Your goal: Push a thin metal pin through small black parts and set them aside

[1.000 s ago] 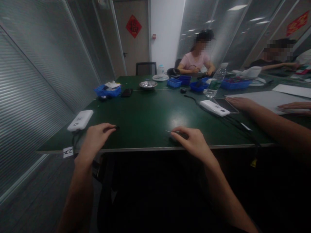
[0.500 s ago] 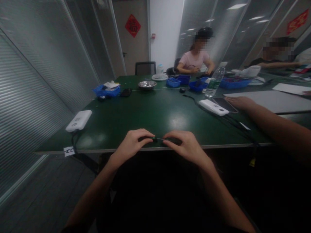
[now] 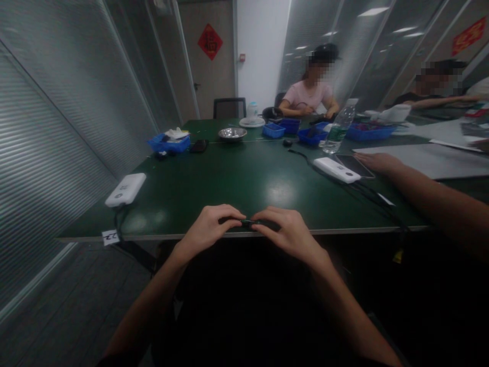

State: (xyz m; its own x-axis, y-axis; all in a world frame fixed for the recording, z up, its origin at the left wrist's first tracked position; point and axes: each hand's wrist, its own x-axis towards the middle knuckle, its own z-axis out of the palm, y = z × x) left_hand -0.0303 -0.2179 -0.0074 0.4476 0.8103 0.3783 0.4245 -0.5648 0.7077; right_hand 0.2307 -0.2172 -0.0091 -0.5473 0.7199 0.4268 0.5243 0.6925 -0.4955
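Observation:
My left hand is closed, thumb and fingertips pinching a small, slim dark piece just above the table's front edge. Opposite it, my right hand is also closed, its fingertips pinched at the other end of that piece. A thin metal rod showed between the hands earlier; now the fingers and the dark piece hide it. The two sets of fingertips are almost touching. What kind of object this is, I cannot make out.
On the green table lie white power banks with cables, a metal bowl, blue trays, a water bottle and a phone. Another person's arm reaches in from the right. Other people sit beyond.
My right hand has moved left, closing the gap to my left hand. The thin metal rod that showed between them is no longer visible.

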